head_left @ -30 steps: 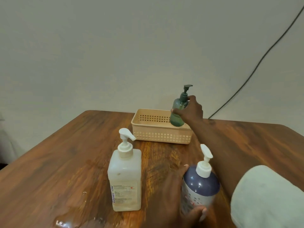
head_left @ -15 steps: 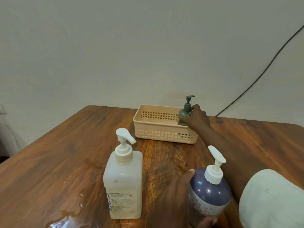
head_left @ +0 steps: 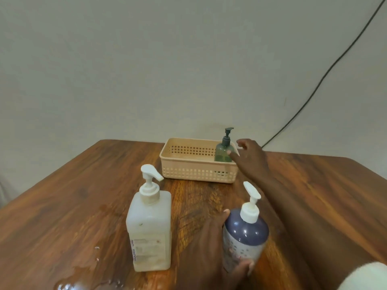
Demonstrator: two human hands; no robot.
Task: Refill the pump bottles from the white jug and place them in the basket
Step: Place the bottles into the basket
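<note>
A small green pump bottle (head_left: 223, 151) stands upright in the right end of the beige basket (head_left: 188, 171) at the far side of the table. My right hand (head_left: 250, 159) is just right of it, fingers spread, the thumb tip close to the bottle's side and holding nothing. My left hand (head_left: 211, 245) grips the dark blue pump bottle (head_left: 245, 235) with a white pump, near the table's front edge. A square translucent white pump bottle (head_left: 149, 229) stands alone to its left. No white jug is in view.
A puddle of spilled liquid (head_left: 83, 281) lies on the wooden table (head_left: 62, 195) at the front left. A dark cable (head_left: 326, 74) runs down the wall behind the table at the right. My white sleeve (head_left: 364, 277) shows at the bottom right.
My right hand lowered the green bottle into the basket's right end and let go, its fingers now spread beside it. My left hand kept its hold on the blue bottle.
</note>
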